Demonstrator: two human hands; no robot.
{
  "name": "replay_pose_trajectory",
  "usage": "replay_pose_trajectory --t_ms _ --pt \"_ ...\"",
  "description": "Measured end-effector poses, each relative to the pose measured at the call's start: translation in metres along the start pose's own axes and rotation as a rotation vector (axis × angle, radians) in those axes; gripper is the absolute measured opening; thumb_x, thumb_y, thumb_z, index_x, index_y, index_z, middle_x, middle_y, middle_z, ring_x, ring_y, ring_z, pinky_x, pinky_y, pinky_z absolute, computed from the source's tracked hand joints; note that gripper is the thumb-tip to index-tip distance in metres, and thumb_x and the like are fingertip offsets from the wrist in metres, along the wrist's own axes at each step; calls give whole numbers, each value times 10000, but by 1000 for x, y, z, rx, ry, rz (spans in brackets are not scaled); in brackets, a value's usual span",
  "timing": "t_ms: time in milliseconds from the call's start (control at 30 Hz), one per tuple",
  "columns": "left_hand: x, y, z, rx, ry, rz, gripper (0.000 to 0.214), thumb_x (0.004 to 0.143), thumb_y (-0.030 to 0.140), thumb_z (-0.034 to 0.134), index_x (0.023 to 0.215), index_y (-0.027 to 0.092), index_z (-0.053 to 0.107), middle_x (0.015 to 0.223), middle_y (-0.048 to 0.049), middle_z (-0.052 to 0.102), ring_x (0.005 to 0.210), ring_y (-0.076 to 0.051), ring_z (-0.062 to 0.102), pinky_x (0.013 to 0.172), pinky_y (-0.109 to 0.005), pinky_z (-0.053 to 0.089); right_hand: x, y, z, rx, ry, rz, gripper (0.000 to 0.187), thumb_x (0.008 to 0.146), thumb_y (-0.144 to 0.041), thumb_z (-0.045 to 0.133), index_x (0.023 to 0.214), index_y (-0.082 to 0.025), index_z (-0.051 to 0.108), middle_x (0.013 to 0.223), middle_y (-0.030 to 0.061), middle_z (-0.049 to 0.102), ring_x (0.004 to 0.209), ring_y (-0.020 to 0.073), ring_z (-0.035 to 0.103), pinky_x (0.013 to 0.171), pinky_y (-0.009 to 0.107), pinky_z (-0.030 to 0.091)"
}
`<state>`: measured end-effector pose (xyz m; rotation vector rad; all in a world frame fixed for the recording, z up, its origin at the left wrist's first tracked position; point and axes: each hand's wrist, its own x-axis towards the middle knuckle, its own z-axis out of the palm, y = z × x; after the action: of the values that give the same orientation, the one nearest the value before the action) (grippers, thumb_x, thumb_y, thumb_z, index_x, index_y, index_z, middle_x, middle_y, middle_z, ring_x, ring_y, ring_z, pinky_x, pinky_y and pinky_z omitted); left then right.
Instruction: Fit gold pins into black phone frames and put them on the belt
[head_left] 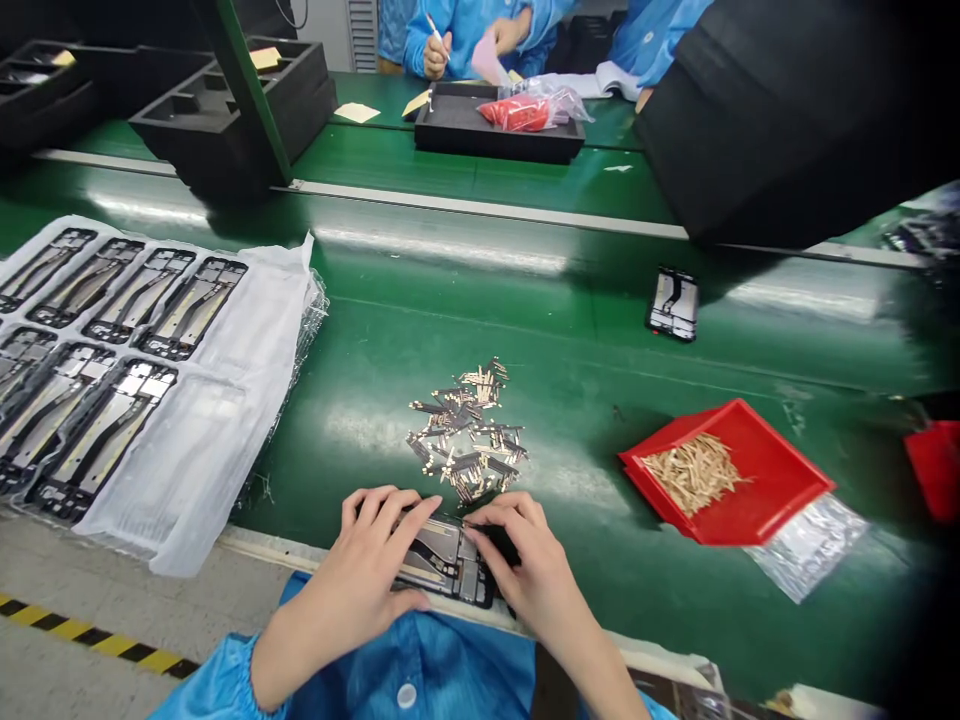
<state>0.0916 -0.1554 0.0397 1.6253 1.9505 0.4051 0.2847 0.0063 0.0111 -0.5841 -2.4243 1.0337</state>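
Note:
A partly assembled phone frame point(444, 560) lies at the near edge of the green bench, with a dark strip and silvery plates inside it. My left hand point(367, 555) is closed around its left end, fingers over the far edge and thumb on the near side. Over its right end, my right hand point(534, 560) has thumb and index finger close together at the far edge; whatever they pinch is too small to make out. Just beyond both hands lies a loose pile of small dark and gold-coloured strips point(469, 435).
On the left, a white plastic tray point(240, 330) holds several phone frames. To the right sits a red scoop bin point(784, 485) with thin tan pieces point(694, 475), beside a clear bag point(814, 545). Another phone frame point(673, 303) lies farther back. Co-workers' hands point(436, 52) show across the bench.

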Motion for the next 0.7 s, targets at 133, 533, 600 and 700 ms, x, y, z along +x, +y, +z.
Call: replay_pose_trajectory --t_ms 133,533,600,700 --pt "-4 -6 7 20 40 25 1103 756 272 1010 1655 333 374 1559 -130 562 1401 -419 475 1151 -594 345 0 1 -15 9 132 -4 175 1047 -95 629 1088 -257 681 954 41 721 908 206 684 781 338 591" --pt "-6 -29 27 79 194 132 822 885 248 836 1617 368 482 1510 -102 593 1338 -387 510 1100 -530 364 -43 83 -165 -540 701 426 425 965 -606 707 1106 -206 721 1099 110 774 983 288 720 965 475 510" --pt "-6 -28 27 70 189 137 840 857 228 852 1605 368 497 1500 -91 598 1331 -382 513 1094 -522 362 -46 87 -165 -567 700 419 402 979 -588 687 1117 -211 715 1103 104 774 992 287 716 966 472 501" --pt "-6 -27 26 55 185 137 846 823 193 869 1575 376 528 1492 -78 601 1327 -376 514 1087 -514 354 -46 87 -163 -582 701 393 377 985 -555 690 1135 -210 710 1096 104 778 1005 291 712 973 476 498"
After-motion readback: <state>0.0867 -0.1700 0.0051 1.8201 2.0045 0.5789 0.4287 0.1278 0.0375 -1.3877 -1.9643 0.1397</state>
